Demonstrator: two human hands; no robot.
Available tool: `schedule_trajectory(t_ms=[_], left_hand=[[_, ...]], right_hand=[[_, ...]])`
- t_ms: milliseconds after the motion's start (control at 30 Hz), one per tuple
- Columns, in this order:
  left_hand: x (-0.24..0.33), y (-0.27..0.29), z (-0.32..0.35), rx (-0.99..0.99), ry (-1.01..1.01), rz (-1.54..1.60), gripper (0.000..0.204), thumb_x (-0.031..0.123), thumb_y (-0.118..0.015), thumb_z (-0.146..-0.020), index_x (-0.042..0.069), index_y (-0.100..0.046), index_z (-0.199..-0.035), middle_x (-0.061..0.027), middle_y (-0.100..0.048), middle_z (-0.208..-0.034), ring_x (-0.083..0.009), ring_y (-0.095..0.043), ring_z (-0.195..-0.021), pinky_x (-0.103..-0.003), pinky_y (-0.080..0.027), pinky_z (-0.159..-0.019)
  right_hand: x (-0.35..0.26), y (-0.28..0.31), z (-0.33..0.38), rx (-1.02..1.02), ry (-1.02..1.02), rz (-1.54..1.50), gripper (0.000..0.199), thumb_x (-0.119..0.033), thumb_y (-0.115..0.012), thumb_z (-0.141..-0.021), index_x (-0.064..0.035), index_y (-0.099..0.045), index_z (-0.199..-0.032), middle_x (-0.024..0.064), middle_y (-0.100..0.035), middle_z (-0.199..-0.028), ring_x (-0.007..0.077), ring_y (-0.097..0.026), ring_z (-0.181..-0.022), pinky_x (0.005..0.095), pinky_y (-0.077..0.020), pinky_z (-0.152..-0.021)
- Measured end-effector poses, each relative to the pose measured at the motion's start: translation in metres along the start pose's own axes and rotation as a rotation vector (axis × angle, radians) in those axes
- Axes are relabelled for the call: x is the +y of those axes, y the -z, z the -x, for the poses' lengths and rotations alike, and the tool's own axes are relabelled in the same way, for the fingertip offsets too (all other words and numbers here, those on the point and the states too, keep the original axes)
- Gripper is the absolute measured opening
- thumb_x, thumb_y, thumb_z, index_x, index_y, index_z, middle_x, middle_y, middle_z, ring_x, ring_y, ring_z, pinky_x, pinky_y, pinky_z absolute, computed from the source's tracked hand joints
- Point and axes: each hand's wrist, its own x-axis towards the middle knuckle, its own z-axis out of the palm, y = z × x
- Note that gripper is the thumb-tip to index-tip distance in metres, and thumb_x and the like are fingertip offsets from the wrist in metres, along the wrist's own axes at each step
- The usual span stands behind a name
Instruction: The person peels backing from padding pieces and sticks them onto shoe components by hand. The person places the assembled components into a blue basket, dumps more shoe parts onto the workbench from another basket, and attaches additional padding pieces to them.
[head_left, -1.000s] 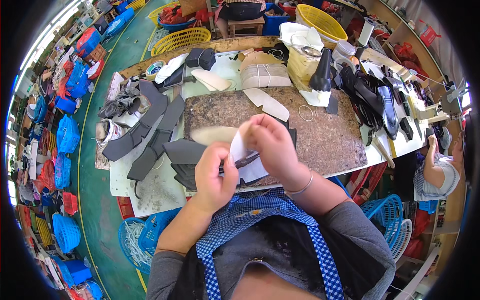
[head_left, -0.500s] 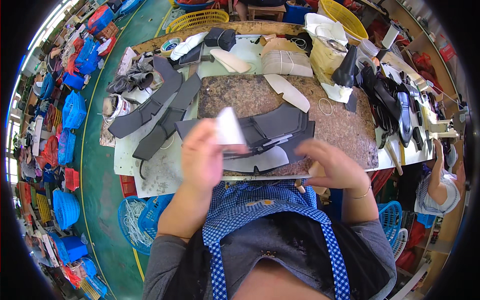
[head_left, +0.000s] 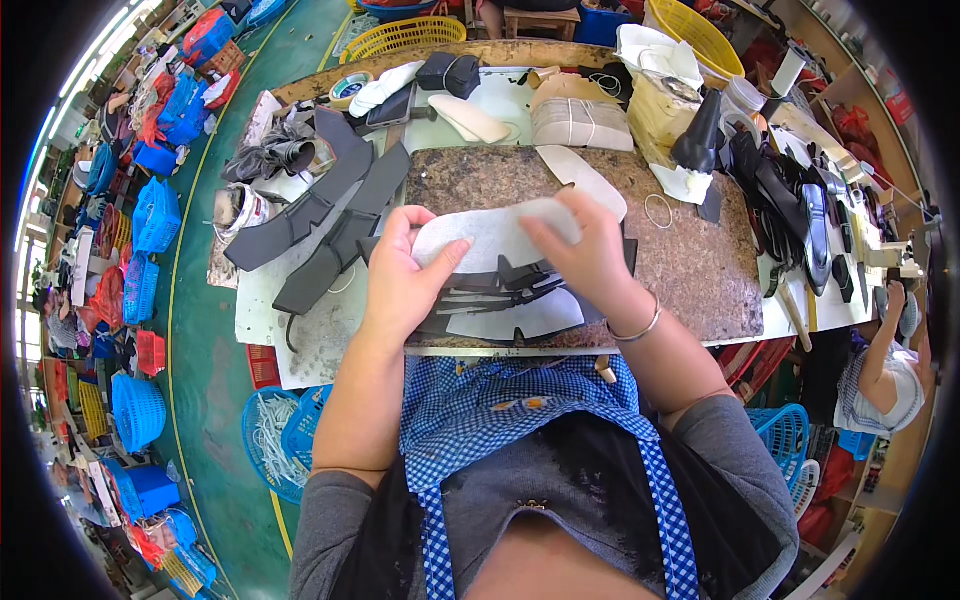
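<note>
A curved white shoe stiffener piece (head_left: 478, 240) is stretched between my hands above the board. My left hand (head_left: 398, 275) pinches its left end, thumb on top. At the other end, my right hand (head_left: 592, 250) grips the piece, its fingers slightly blurred. Beneath lies a stack of black shoe upper pieces (head_left: 470, 312), partly hidden by the hands and the white piece. A second white notched piece (head_left: 525, 316) rests on the stack's near side. Just beyond my right hand, a cream curved piece (head_left: 590, 182) lies on the brown speckled board (head_left: 700, 285).
More black uppers (head_left: 345, 240) lie to the left, beside a glue-stained can (head_left: 240, 208). At the back are a tied bundle of cream pieces (head_left: 580, 125) and a tape roll (head_left: 348, 90). A black shoe last (head_left: 697, 140) and black shoes (head_left: 815, 235) stand right.
The white piece has turned from nearly edge-on to lying broad across the view. My right hand has come in from the right and taken hold of its other end.
</note>
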Motion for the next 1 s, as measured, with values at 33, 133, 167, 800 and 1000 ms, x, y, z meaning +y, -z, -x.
schedule_trajectory(t_ms=[33,133,167,800,1000], left_hand=[[0.001,-0.001,0.002,0.091,-0.128,-0.26,0.047,0.015,-0.076,-0.077,0.004,-0.048,-0.114,-0.0145,-0.067,-0.098,-0.0262,-0.067,-0.091,-0.033,-0.051,-0.076],[-0.011,-0.001,0.002,0.192,-0.312,-0.595,0.043,0.016,-0.073,-0.079,0.006,-0.048,-0.112,-0.0188,-0.067,-0.083,-0.0348,-0.067,-0.076,-0.039,-0.052,-0.066],[-0.015,-0.002,0.004,0.182,-0.326,-0.642,0.043,0.017,-0.074,-0.078,0.006,-0.048,-0.111,-0.0188,-0.067,-0.083,-0.0364,-0.066,-0.075,-0.04,-0.051,-0.066],[-0.029,0.076,0.018,0.401,-0.083,-0.741,0.038,0.025,-0.082,-0.072,0.005,-0.061,-0.096,-0.0014,-0.06,-0.063,-0.0117,-0.055,-0.055,-0.03,-0.045,-0.051],[-0.08,0.142,-0.03,0.372,-0.398,-1.186,0.05,0.025,-0.075,-0.077,0.006,-0.058,-0.12,-0.0195,-0.055,-0.128,-0.0366,-0.052,-0.119,-0.043,-0.04,-0.1]], right_hand=[[0.01,-0.003,0.001,-0.013,0.17,0.214,0.02,-0.015,-0.073,-0.081,-0.0008,-0.06,-0.088,0.0089,-0.063,-0.084,0.0213,-0.063,-0.071,0.033,-0.0496,-0.061],[0.022,-0.011,0.004,0.011,0.402,0.439,0.025,-0.019,-0.075,-0.075,-0.002,-0.058,-0.081,0.0127,-0.055,-0.078,0.0348,-0.057,-0.067,0.0383,-0.0483,-0.059],[0.022,-0.012,0.005,-0.007,0.381,0.475,0.025,-0.019,-0.076,-0.074,-0.0027,-0.058,-0.08,0.0116,-0.055,-0.078,0.0333,-0.058,-0.069,0.0379,-0.0484,-0.06],[0.02,0.023,0.039,-0.519,0.55,0.757,0.065,-0.033,-0.073,-0.076,-0.0029,-0.051,-0.13,0.0147,-0.047,-0.139,0.0274,-0.041,-0.133,0.0426,-0.0324,-0.108],[0.074,0.058,-0.029,-0.009,0.267,0.772,0.035,-0.023,-0.072,-0.077,-0.0013,-0.066,-0.104,0.0165,-0.063,-0.115,0.0337,-0.058,-0.108,0.0407,-0.0469,-0.091]])
